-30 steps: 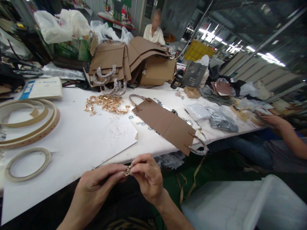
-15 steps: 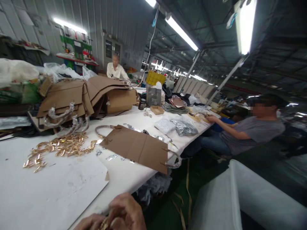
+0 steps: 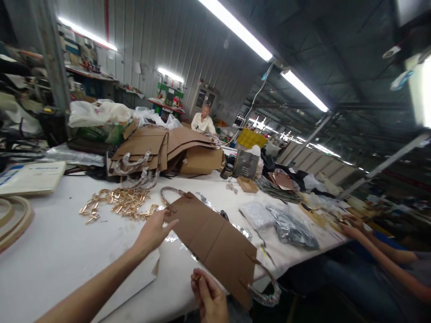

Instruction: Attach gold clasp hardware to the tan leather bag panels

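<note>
A flat brown bag panel lies on the white table, with a plastic-wrapped handle at its near right end and another handle at the far left end. My left hand is at the panel's far left corner, beside the handle's base. Its thumb stands apart from the fingers; whether the fingertips touch the panel is unclear. Near the table's front edge, my right hand pinches a small gold metal piece. Many similar gold metal pieces lie in a loose pile left of the panel.
Stacked brown panels with wrapped handles stand behind the pile. Plastic packets lie right of the panel, a small open box farther back. Tape rolls sit at left. A co-worker's hands work at right; another person is behind.
My hands, formerly together at the lower edge over gold pieces, have separated. The left has reached forward to the panel's corner; the right holds a gold piece. The view has swung left.
</note>
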`<state>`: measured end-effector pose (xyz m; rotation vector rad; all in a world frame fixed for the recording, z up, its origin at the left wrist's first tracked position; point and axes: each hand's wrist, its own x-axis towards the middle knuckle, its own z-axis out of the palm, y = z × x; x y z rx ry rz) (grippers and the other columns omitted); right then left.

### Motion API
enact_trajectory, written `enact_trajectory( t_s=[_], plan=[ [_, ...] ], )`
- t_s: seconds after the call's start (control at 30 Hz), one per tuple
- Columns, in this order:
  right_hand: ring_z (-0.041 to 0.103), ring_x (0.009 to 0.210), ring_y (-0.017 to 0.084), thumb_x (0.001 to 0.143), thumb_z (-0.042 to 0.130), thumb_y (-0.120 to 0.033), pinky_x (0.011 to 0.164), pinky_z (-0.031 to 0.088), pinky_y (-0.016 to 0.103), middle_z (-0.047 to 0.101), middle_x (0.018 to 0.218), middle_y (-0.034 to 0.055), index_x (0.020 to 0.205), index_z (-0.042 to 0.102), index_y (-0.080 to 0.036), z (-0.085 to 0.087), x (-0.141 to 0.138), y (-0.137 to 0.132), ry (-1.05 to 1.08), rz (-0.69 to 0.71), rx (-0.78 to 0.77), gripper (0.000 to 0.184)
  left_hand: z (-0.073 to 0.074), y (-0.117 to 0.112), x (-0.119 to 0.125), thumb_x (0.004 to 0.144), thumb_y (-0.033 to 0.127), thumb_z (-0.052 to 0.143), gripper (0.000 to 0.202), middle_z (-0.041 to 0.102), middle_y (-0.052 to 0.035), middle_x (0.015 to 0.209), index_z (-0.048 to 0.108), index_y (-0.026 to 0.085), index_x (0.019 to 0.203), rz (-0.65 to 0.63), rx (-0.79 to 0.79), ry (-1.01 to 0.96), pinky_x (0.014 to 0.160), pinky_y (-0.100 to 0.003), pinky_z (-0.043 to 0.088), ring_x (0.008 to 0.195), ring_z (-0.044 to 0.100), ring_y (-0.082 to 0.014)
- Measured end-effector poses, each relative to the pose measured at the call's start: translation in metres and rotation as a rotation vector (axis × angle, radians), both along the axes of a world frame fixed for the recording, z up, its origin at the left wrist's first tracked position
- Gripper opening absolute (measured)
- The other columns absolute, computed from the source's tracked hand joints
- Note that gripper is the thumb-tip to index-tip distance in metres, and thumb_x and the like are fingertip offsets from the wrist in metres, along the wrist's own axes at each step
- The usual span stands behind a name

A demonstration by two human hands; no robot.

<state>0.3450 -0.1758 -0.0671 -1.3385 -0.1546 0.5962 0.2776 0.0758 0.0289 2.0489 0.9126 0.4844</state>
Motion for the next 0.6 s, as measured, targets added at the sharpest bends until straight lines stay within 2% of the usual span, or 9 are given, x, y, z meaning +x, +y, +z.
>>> enact_trajectory(
  t_s=[0.07,0.13,0.2,0.27,0.33,0.43,0.5,0.6],
  plan=[
    [0.076,0.101,0.03,0.07,0.086,-0.066,0.095,0.062,0.042,0.08,0.107,0.0151,0.102,0.084,-0.018,-0.001,0.021,0.009,-0.162,0.008,-0.083,0.059,-0.002,0.039,0.031,0.081,0.055,0.072,0.047,0.077,-0.0246,0.107,0.073,0.013,0.102,0.08,-0.011,0.115,0.093,-0.049,0.055,0.107,0.071,-0.0409],
    [0.074,0.107,0.03,0.077,0.081,-0.063,0.099,0.06,0.041,0.079,0.112,0.0148,0.103,0.085,-0.019,-0.002,0.037,0.016,-0.385,0.029,-0.184,0.052,-0.009,0.063,0.052,0.069,0.053,0.084,0.046,0.076,-0.0287,0.103,0.073,0.013,0.09,0.136,-0.03,0.194,0.091,-0.054,0.053,0.11,0.069,-0.0491],
    [0.073,0.111,0.029,0.086,0.075,-0.057,0.102,0.057,0.038,0.078,0.116,0.0135,0.105,0.084,-0.021,-0.005,0.045,0.02,-0.56,0.038,-0.259,0.043,-0.017,0.074,0.064,0.06,0.047,0.092,0.047,0.075,-0.0304,0.107,0.073,0.013,0.086,0.169,-0.045,0.24,0.095,-0.057,0.051,0.119,0.064,-0.0543],
    [0.073,0.11,0.028,0.091,0.07,-0.053,0.101,0.057,0.036,0.078,0.116,0.0129,0.108,0.084,-0.022,-0.007,0.047,0.022,-0.629,0.041,-0.298,0.038,-0.023,0.078,0.071,0.058,0.041,0.096,0.047,0.074,-0.0282,0.113,0.073,0.013,0.087,0.181,-0.079,0.26,0.1,-0.059,0.048,0.125,0.06,-0.0534],
    [0.073,0.11,0.027,0.094,0.067,-0.05,0.099,0.058,0.036,0.078,0.117,0.0134,0.111,0.083,-0.021,-0.007,0.047,0.021,-0.65,0.038,-0.321,0.037,-0.025,0.081,0.074,0.069,0.039,0.092,0.043,0.073,-0.0207,0.119,0.073,0.013,0.097,0.177,-0.153,0.269,0.102,-0.057,0.05,0.124,0.063,-0.0434],
    [0.073,0.111,0.028,0.094,0.065,-0.049,0.1,0.057,0.037,0.077,0.119,0.0148,0.114,0.082,-0.019,-0.006,0.046,0.019,-0.651,0.013,-0.344,0.039,-0.022,0.086,0.079,0.092,0.039,0.074,0.035,0.069,-0.0105,0.126,0.068,0.016,0.118,0.147,-0.307,0.234,0.099,-0.051,0.056,0.116,0.066,-0.0283],
    [0.073,0.112,0.029,0.094,0.066,-0.05,0.101,0.057,0.038,0.077,0.12,0.015,0.115,0.081,-0.018,-0.006,0.047,0.017,-0.628,0.003,-0.353,0.041,-0.015,0.086,0.08,0.097,0.04,0.068,0.037,0.067,-0.0079,0.129,0.066,0.016,0.124,0.102,-0.414,0.162,0.096,-0.048,0.058,0.114,0.066,-0.0283],
    [0.074,0.108,0.028,0.092,0.068,-0.052,0.1,0.057,0.039,0.077,0.117,0.015,0.116,0.079,-0.017,-0.011,0.05,0.013,-0.534,-0.014,-0.309,0.044,0.002,0.076,0.075,0.096,0.042,0.068,0.038,0.068,-0.0071,0.126,0.067,0.015,0.123,0.015,-0.578,0.011,0.091,-0.045,0.06,0.109,0.068,-0.0285]
  ],
)
